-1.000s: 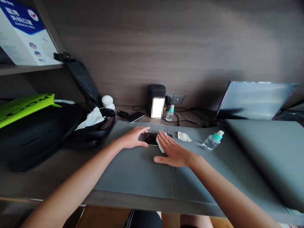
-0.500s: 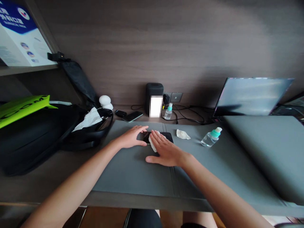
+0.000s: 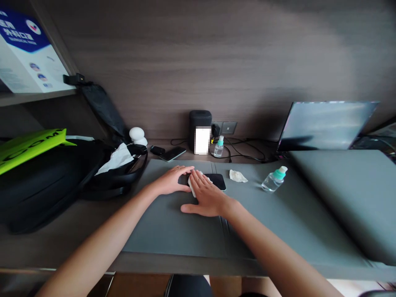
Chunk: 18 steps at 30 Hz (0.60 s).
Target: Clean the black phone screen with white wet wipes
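The step in hand appears to be wiping the screen of a smartphone (image 3: 218, 181), which lies flat on the gray desk mat (image 3: 173, 227) in front of the person, its right end uncovered. The right hand (image 3: 208, 198) lies over the phone's left part, palm down, its four fingers straight and close together on a white wipe (image 3: 192, 190), the thumb held out to the side above the mat. The left hand (image 3: 171, 180) frames the phone's left end, thumb and forefinger spread toward its near and far edges; whether they actually grip it is hard to tell, as the right hand hides much of that end.

A further stroke, I judge, would call for light, even pressure toward the bare right end, with the left hand bracing the phone against sliding. A crumpled tissue (image 3: 237, 176) lies just right of the phone, and a spray bottle (image 3: 274, 180) lies tilted beyond it.
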### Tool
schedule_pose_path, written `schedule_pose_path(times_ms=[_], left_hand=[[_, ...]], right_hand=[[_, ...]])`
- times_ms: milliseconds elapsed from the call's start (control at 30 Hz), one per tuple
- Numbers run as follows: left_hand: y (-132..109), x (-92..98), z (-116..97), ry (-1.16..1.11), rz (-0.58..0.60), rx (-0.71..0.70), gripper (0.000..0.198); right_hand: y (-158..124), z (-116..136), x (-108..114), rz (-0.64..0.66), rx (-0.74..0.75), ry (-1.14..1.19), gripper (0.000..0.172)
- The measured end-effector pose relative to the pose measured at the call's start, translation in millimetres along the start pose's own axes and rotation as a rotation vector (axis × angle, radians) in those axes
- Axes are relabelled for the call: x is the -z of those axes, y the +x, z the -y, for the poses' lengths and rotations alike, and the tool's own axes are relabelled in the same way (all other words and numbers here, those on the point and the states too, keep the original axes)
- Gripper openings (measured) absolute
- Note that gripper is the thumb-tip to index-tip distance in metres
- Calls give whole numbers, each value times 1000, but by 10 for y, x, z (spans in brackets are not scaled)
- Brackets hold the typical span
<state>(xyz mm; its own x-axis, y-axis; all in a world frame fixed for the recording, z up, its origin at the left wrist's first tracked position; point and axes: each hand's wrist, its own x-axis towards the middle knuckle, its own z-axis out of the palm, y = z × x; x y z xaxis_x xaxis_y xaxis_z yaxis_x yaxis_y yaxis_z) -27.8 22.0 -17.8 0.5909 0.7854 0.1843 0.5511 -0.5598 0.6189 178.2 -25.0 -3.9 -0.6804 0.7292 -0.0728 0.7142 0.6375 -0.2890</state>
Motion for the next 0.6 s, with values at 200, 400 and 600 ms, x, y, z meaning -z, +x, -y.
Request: schedule_pose_path(times_ms=[200,400,600], left_hand=[[7,9,1,11,6,25,80],[23,-8,35,-38,1,14,83],[-2,-8,12,-15,1,25,81]], right_hand=[[-202,-282,19,17,-100,-6,114],[137,-47,-19,-27,-92,10,122],[-135,-89,16,9,6,-10,117]])
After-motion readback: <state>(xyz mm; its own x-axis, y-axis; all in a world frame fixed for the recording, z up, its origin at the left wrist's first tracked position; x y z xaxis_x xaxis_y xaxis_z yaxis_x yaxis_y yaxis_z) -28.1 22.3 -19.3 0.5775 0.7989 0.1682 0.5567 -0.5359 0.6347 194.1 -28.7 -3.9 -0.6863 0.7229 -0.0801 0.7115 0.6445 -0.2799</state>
